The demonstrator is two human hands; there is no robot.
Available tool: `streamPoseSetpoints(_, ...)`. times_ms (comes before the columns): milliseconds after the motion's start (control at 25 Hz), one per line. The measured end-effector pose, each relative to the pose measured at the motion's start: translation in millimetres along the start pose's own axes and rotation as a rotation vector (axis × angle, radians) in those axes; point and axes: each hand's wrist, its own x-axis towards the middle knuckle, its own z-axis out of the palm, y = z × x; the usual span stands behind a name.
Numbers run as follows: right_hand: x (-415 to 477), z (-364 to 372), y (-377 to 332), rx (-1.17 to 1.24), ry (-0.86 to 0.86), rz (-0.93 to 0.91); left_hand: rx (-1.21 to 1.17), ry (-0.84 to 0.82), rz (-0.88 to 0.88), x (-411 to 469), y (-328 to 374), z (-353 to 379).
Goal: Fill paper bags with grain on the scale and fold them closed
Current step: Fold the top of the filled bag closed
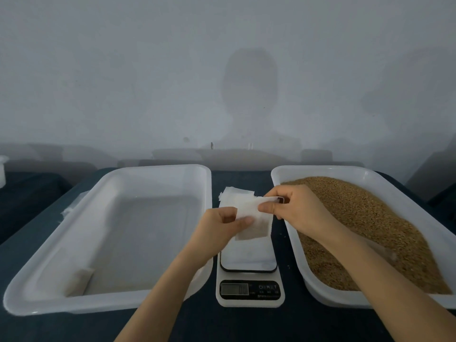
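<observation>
A small white paper bag (254,222) hangs above the scale (249,260), its lower part darker with grain showing through. My left hand (222,227) pinches its left edge. My right hand (288,206) pinches its top right corner, where the paper is bent over. Behind the scale lies a stack of flat white bags (234,193). Brown grain (365,225) fills the white tray (296,248) on the right. One folded bag (79,280) lies in the near corner of the white tray (158,169) on the left.
The scale's display (234,289) and buttons face me at the near end. Everything stands on a dark blue table (209,322) against a pale wall. A white container (2,171) shows at the far left edge.
</observation>
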Motion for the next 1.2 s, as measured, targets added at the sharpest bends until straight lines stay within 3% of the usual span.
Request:
streamPoseSetpoints(520,5.5,37.4,32.6,-0.134,-0.076,0.09,0.887,0.024,0.025,33.5,-31.1,-2.9)
streamPoseSetpoints(800,3.3,39.6,40.9,-0.163,-0.106,0.092,0.9,0.041,0.099,31.5,-40.2,-4.0)
streamPoseSetpoints(1080,-2.1,39.4,48.1,-0.166,-0.075,0.036,0.555,0.107,0.185,20.9,-35.9,-11.5)
streamPoseSetpoints(1200,-3.4,38.8,47.7,-0.16,-0.07,0.027,0.603,0.117,0.196,18.1,-33.5,-11.4)
